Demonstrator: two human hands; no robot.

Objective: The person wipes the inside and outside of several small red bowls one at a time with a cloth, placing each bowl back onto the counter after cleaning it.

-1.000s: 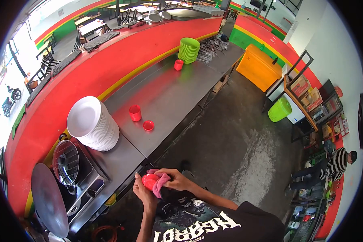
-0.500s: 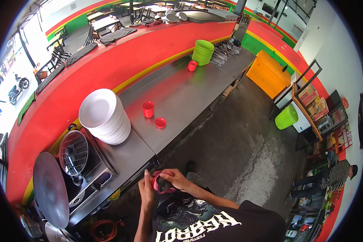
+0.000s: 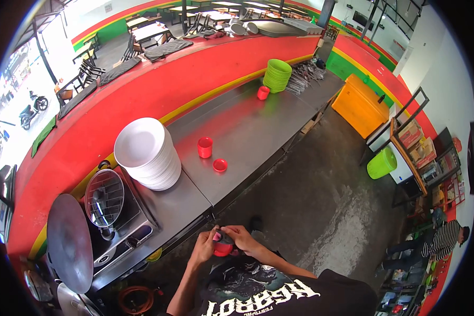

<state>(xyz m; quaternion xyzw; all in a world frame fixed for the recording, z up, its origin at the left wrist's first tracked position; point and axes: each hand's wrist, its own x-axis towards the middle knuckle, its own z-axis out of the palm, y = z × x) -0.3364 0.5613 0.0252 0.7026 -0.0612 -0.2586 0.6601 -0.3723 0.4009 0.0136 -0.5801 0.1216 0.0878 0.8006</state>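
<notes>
Close to my body, below the counter's front edge, my left hand (image 3: pixel 205 247) is closed on a small red cup (image 3: pixel 223 249). My right hand (image 3: pixel 239 238) pinches a dark and pink cloth (image 3: pixel 224 237) at the top of the cup. Both hands nearly touch. On the steel counter (image 3: pixel 237 126) stand a red cup stack (image 3: pixel 205 147) and a low red cup (image 3: pixel 220 165). A tall stack of white plates (image 3: pixel 151 152) is to their left.
Green bowls (image 3: pixel 277 75), another red cup (image 3: pixel 263 93) and cutlery (image 3: pixel 305 76) sit at the counter's far end. A stove (image 3: pixel 137 231) and large wok (image 3: pixel 70 243) are at left. A person in a striped top (image 3: pixel 441 239) stands at far right.
My hands have come closer together, and the cloth is now at the cup's top, with more of the red cup showing below. The view has shifted slightly, moving the counter items rightward.
</notes>
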